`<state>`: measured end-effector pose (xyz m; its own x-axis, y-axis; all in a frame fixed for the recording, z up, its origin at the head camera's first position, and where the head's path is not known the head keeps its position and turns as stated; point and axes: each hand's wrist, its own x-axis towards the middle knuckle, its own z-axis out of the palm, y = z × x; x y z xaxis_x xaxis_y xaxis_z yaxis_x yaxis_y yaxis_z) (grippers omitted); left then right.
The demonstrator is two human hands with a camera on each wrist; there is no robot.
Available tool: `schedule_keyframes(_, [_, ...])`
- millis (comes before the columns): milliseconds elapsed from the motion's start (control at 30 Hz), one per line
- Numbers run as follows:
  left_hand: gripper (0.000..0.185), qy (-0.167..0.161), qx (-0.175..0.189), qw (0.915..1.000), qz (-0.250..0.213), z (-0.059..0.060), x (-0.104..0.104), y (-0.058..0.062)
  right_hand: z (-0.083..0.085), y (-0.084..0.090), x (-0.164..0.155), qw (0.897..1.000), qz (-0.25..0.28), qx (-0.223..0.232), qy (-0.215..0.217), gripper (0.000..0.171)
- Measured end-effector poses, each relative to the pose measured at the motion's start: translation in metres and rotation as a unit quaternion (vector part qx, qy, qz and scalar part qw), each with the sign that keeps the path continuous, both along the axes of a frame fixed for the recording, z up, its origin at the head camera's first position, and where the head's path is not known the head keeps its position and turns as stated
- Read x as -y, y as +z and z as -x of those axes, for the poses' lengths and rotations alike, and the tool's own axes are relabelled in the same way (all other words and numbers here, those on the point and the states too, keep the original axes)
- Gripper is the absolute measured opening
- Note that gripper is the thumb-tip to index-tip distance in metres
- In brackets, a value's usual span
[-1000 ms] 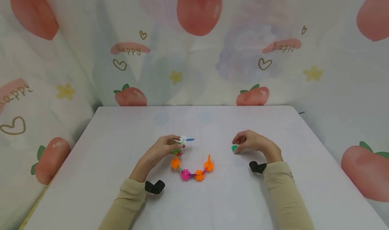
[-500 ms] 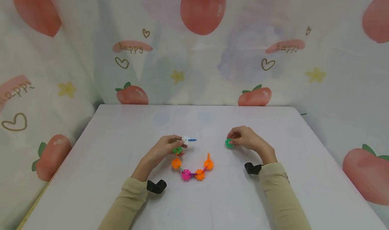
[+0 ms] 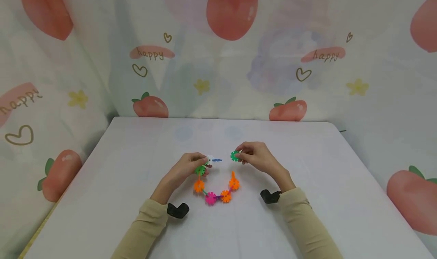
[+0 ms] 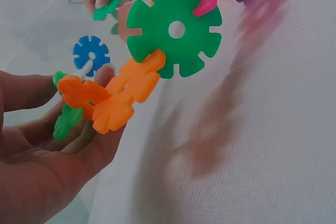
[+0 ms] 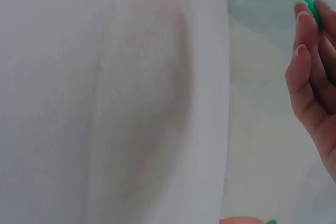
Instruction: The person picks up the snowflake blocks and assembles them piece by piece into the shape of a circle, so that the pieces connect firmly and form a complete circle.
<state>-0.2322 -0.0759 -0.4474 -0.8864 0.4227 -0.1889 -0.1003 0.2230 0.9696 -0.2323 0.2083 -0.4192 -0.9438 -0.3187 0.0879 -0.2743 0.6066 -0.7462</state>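
A chain of notched plastic snowflake discs curves in a U, with orange discs (image 3: 225,196), a pink disc (image 3: 210,198) and a green disc (image 4: 176,30) linked edge to edge. My left hand (image 3: 187,169) pinches the chain near its upper left end, where a white disc (image 3: 209,160) and a blue disc (image 4: 91,56) stick out toward the right. Between the thumb and fingers of my right hand (image 3: 261,157) is a loose green snowflake disc (image 3: 234,156), a short gap to the right of the blue one. In the right wrist view that disc shows edge-on.
The white-covered table (image 3: 102,175) lies under both hands. Behind it hangs a fruit-printed curtain (image 3: 218,80). A black wrist camera mount (image 3: 178,210) is on the left wrist, and another black mount (image 3: 270,196) on the right.
My right hand has moved left with the green snowflake disc, bringing it close to the blue end of the chain. My left hand has stayed nearly in place, still holding the chain.
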Motion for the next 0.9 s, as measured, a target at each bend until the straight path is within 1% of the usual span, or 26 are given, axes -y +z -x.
schedule_keyframes(233, [0.03,0.014,-0.003,0.9999,-0.004,-0.001,-0.002,-0.001,-0.004,-0.007,0.016,0.999,0.024,0.01,0.027,0.015])
schedule_keyframes(467, [0.032,0.012,-0.012,0.9998,0.006,-0.002,-0.002,-0.001,-0.003,-0.012,0.022,0.998,0.038,0.028,0.037,0.014])
schedule_keyframes(700, [0.034,0.012,-0.012,0.9998,-0.007,-0.002,-0.002,0.001,-0.002,-0.015,0.024,0.997,0.041,0.041,0.045,0.012])
schedule_keyframes(900, [0.033,0.006,-0.018,0.9998,-0.006,-0.003,-0.002,0.0,-0.003,-0.015,0.027,0.995,0.058,0.057,0.055,0.013])
